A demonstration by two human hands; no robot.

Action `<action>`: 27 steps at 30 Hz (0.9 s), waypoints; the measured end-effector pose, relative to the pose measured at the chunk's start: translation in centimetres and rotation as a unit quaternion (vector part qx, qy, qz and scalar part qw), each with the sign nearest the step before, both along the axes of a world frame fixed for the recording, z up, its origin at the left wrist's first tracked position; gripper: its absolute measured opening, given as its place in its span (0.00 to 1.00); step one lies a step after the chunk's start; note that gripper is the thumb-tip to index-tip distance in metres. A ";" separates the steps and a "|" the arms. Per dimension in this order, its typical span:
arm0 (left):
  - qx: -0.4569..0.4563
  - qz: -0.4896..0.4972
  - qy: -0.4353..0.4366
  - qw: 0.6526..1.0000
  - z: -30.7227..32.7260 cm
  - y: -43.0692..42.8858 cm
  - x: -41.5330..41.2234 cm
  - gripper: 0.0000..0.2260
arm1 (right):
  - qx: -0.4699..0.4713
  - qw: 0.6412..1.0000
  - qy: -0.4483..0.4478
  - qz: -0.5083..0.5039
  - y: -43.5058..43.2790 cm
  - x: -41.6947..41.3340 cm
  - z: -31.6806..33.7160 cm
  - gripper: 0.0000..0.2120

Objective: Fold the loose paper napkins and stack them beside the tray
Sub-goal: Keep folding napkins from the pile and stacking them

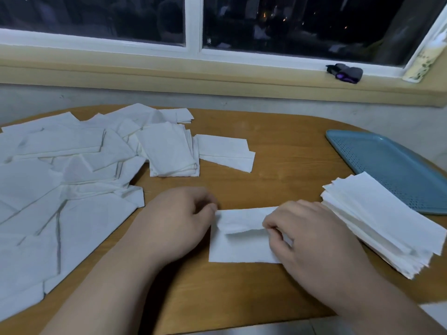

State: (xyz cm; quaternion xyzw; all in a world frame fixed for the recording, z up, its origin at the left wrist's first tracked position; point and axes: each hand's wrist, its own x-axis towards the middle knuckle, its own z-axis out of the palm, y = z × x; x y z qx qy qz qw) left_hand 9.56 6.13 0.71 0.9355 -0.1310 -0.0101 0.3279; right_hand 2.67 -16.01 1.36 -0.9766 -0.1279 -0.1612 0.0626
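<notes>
Napkin point(242, 250) mid-fold, left hand point(179, 218) and right hand point(312, 235) pinching its flap; match edges at six o'clock before creasing.

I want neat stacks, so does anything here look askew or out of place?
Yes. The stack of folded white paper napkins beside the blue plastic tray is fanned, its edges stepped rather than flush, and its far corner seems to overlap the tray's rim.
</notes>
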 end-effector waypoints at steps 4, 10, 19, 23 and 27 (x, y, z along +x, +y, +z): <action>0.026 -0.013 -0.005 1.000 -0.2 -0.2 -1.0 0.06 | -0.011 0.999 -0.020 0.032 0.2 -0.5 -1.3 0.06; 0.049 -0.030 -0.035 0.998 -0.9 -0.5 -1.4 0.07 | -0.023 0.997 -0.007 0.068 0.4 -0.8 -1.9 0.11; 0.060 -0.051 -0.044 0.996 -1.3 -0.5 -1.0 0.11 | 0.037 0.992 0.065 0.105 0.4 -0.4 -2.3 0.11; 0.053 -0.051 -0.039 0.997 -1.4 -0.6 -1.0 0.12 | 0.146 0.986 0.072 0.021 -1.6 0.2 -1.4 0.08; 0.052 -0.073 -0.036 0.995 -1.6 -0.8 -1.0 0.16 | 0.099 0.984 0.123 -0.087 -2.7 1.2 -1.2 0.18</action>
